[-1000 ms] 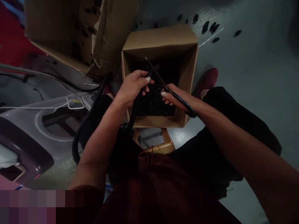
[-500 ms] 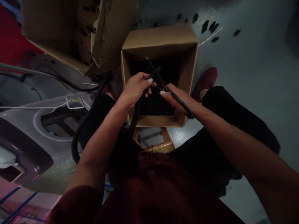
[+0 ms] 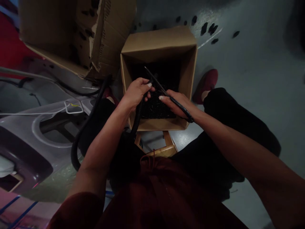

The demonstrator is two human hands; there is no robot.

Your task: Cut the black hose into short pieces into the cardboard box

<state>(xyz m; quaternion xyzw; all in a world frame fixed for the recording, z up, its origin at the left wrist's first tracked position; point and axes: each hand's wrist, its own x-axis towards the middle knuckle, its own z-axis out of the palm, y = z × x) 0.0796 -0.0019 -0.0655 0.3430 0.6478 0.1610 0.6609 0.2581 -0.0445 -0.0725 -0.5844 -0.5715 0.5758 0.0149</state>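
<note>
Over an upright cardboard box (image 3: 158, 43), my left hand (image 3: 138, 92) pinches a black ribbed tube (image 3: 137, 117) close to its end. The tube runs down toward my lap. In my right hand (image 3: 177, 103) are black-handled scissors (image 3: 158, 84), their blades pointing up and left, across the tube just past my left fingertips. Whether the blades are apart is too dark to tell. Dark pieces (image 3: 157, 108) lie inside the box beneath both hands.
A larger torn cardboard box (image 3: 114, 38) stands at the upper left. Black scraps (image 3: 204, 28) are scattered on the floor. A grey plastic stool (image 3: 26, 124) and a black hose (image 3: 77, 140) are at the left. Wooden piece (image 3: 164, 151) below the box.
The view has shifted slightly. The scissor blades have come down across the tube near my left fingertips, and the tube's end is harder to see. Both hands keep their hold.
</note>
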